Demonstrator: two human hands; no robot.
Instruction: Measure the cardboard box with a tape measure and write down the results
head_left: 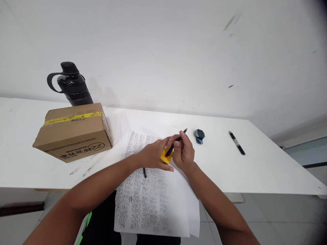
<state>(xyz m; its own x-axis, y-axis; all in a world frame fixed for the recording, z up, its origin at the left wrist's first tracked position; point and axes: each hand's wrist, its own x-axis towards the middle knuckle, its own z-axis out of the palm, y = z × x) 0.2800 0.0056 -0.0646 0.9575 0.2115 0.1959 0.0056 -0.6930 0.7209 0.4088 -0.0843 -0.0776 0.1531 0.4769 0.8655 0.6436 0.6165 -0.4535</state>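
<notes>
My left hand [152, 153] is closed around a small yellow case with a red spot, which looks like a tape measure [165, 158]. Most of it is hidden by my fingers. A short black strap [144, 173] pokes out below that hand. In my right hand [184, 153] is a black pen [173, 146], slanted with its tip up and to the right. The pen's lower end meets the yellow case near the red spot. Both hands are above a sheet of paper [145, 200] covered in dense handwriting, which overhangs the table's front edge.
A taped cardboard box [76, 132] stands on the left of the white table [214, 166], with a black bottle [74, 85] behind it. To the right lie a blue watch [199, 135] and a second black pen [237, 143]. A wall borders the table's back.
</notes>
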